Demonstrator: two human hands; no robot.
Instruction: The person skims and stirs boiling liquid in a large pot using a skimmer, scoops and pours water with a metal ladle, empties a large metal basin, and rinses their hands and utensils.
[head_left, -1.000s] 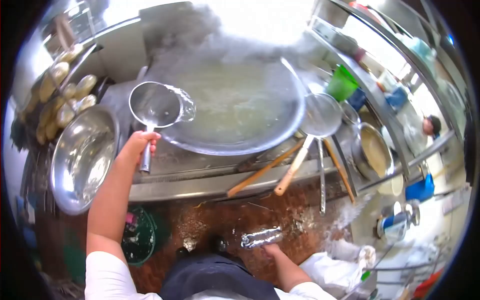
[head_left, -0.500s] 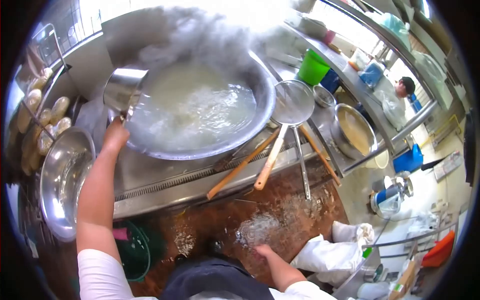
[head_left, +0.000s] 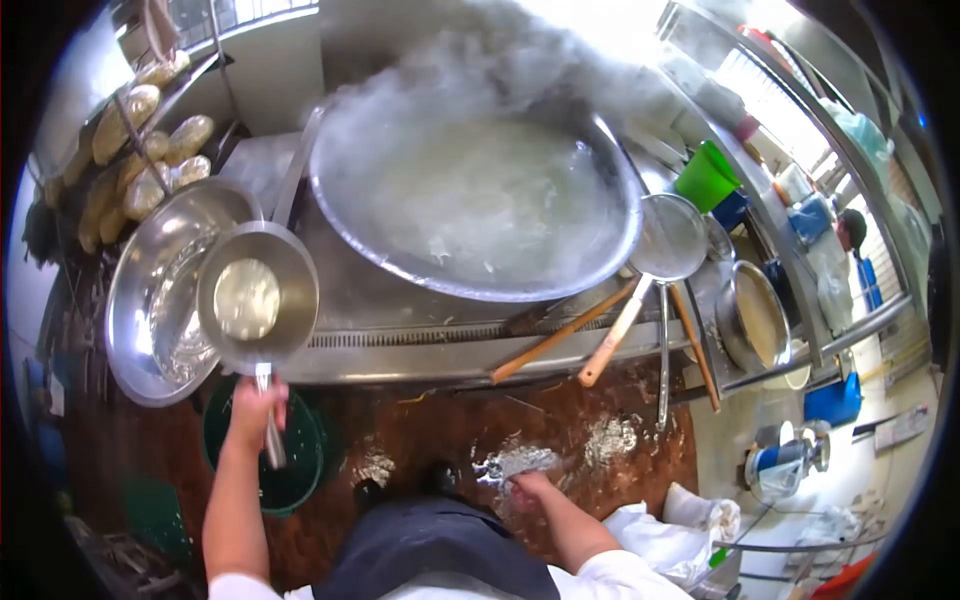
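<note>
My left hand (head_left: 258,408) is closed around the handle of a deep metal dipper (head_left: 300,300). The dipper's mouth faces up; a pale round patch shows at its bottom, and I cannot tell if that is liquid. It overlaps the edge of a big shiny steel bowl (head_left: 135,310) on the left. Behind it, a huge metal pot (head_left: 400,280) of cloudy, steaming liquid sits on the steel stove top. My right hand (head_left: 527,486) hangs low over the wet floor near my apron, apart from any tool; its fingers are too small and blurred to make out.
Long-handled strainers (head_left: 670,237) lean right of the pot, wooden handles reaching over the stove edge. A green tub (head_left: 318,450) stands below the left hand. White sacks (head_left: 650,540) lie at the lower right. Another person (head_left: 852,230) is beyond the shelf (head_left: 780,225).
My left hand has brought the dipper from the pot's left rim down and toward me, beside the steel bowl. Its mouth now faces up. The view has shifted left; my right hand stays low.
</note>
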